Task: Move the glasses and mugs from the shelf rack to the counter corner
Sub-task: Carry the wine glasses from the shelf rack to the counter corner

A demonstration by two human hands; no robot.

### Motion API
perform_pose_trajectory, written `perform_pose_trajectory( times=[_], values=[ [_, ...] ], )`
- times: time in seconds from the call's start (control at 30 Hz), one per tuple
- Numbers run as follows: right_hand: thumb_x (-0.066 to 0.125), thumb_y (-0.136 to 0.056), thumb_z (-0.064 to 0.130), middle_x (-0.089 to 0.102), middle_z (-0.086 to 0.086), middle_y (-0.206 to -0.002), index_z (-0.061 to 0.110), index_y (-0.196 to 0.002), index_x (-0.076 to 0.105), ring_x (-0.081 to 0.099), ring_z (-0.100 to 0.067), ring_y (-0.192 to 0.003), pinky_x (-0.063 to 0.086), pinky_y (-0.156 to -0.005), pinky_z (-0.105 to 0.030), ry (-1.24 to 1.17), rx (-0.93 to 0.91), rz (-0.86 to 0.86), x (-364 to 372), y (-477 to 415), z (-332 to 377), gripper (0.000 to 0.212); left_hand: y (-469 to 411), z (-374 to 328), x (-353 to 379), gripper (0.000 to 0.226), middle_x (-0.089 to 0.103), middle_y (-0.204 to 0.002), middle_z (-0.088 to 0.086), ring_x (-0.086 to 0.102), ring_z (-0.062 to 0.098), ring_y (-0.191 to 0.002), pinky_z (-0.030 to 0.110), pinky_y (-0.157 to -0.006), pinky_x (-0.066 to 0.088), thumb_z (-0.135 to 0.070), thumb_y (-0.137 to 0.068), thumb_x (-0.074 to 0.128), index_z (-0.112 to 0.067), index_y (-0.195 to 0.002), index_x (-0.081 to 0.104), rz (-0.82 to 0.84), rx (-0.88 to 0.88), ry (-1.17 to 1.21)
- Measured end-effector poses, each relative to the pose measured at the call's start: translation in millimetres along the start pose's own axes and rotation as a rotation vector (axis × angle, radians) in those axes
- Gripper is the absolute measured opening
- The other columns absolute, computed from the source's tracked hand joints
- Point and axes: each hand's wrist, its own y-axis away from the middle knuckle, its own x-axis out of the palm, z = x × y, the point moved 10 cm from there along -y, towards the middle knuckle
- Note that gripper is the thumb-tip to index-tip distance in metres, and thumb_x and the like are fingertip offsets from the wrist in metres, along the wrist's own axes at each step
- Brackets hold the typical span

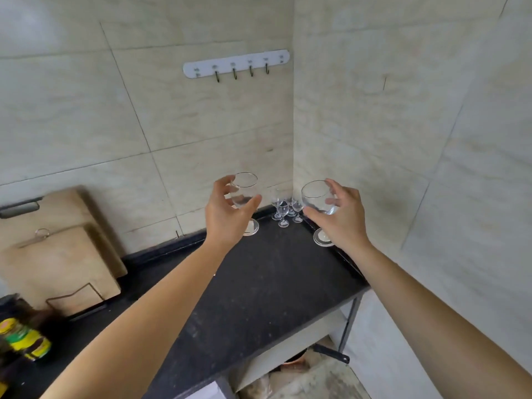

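Holding one stemmed glass each, both hands sit over the black counter (267, 283) near its back corner. Head view: left hand (226, 216) wraps the bowl of the left wine glass (244, 191); right hand (344, 218) wraps the right wine glass (318, 198). Both feet appear just at the surface; contact unclear. Small stemmed glasses (285, 207) stand clustered in the corner between them.
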Motion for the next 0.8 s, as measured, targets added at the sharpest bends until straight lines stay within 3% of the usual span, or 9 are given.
perform_pose_trajectory(
  times=[0.2,0.33,0.43,0.5,0.57,0.63,0.8],
  values=[
    [0.090,-0.069,0.035,0.043,0.004,-0.120,0.034,-0.140,0.054,0.062,-0.006,-0.103,0.038,-0.082,-0.002,-0.023,0.027,0.087,38.2,-81.6,-44.2,0.079,-61.9,35.5,43.3,0.061,0.064,-0.108,-0.017,0.060,-0.006,-0.100,0.020,-0.084,0.048,-0.042,-0.068,0.083,-0.039,-0.121,0.052,-0.041,-0.038,-0.065],
    [0.089,-0.070,0.039,0.043,0.005,-0.121,0.032,-0.139,0.054,0.063,-0.005,-0.103,0.038,-0.079,0.002,0.000,0.065,0.144,74.3,-115.5,-84.2,0.078,-94.8,89.3,66.7,0.062,0.064,-0.111,-0.015,0.059,-0.003,-0.101,0.020,-0.083,0.047,-0.037,-0.070,0.084,-0.036,-0.122,0.051,-0.016,-0.107,-0.104],
    [0.090,-0.068,0.037,0.044,0.003,-0.119,0.030,-0.134,0.056,0.062,-0.011,-0.103,0.044,-0.084,-0.011,0.047,0.088,0.174,104.1,-140.0,-109.2,0.076,-123.8,130.8,81.1,0.063,0.063,-0.114,-0.012,0.058,-0.002,-0.103,0.019,-0.078,0.046,-0.034,-0.073,0.084,-0.034,-0.124,0.049,0.017,-0.151,-0.134],
    [0.091,-0.065,0.040,0.047,0.004,-0.115,0.029,-0.131,0.055,0.060,-0.013,-0.102,0.041,-0.078,-0.012,0.113,0.105,0.222,127.9,-159.6,-125.9,0.076,-148.8,160.0,88.9,0.064,0.063,-0.115,-0.010,0.058,0.002,-0.104,0.019,-0.075,0.045,-0.035,-0.074,0.083,-0.033,-0.127,0.047,0.041,-0.187,-0.156],
    [0.089,-0.063,0.048,0.050,0.007,-0.112,0.031,-0.130,0.054,0.059,-0.011,-0.100,0.038,-0.073,-0.013,0.189,0.120,0.298,155.5,-180.9,-138.6,0.078,-175.2,190.5,93.8,0.065,0.062,-0.118,-0.008,0.059,0.010,-0.105,0.024,-0.076,0.046,-0.034,-0.074,0.083,-0.031,-0.128,0.046,0.056,-0.228,-0.171],
    [0.088,-0.060,0.055,0.054,0.011,-0.111,0.032,-0.128,0.054,0.060,-0.010,-0.099,0.043,-0.074,-0.023,0.266,0.129,0.373,184.5,-201.5,-150.2,0.080,-197.7,220.5,97.1,0.067,0.060,-0.122,-0.006,0.058,0.013,-0.107,0.030,-0.082,0.049,-0.032,-0.074,0.084,-0.028,-0.129,0.046,0.063,-0.257,-0.197],
    [0.087,-0.064,0.055,0.062,0.009,-0.124,0.029,-0.135,0.051,0.061,-0.015,-0.109,0.046,-0.079,-0.032,0.375,0.145,0.508,260.4,-236.5,-181.2,0.084,-235.4,288.3,95.4,0.068,0.052,-0.127,0.002,0.057,0.016,-0.107,0.030,-0.080,0.051,-0.033,-0.075,0.085,-0.025,-0.130,0.046,0.054,-0.320,-0.271]
  ],
)
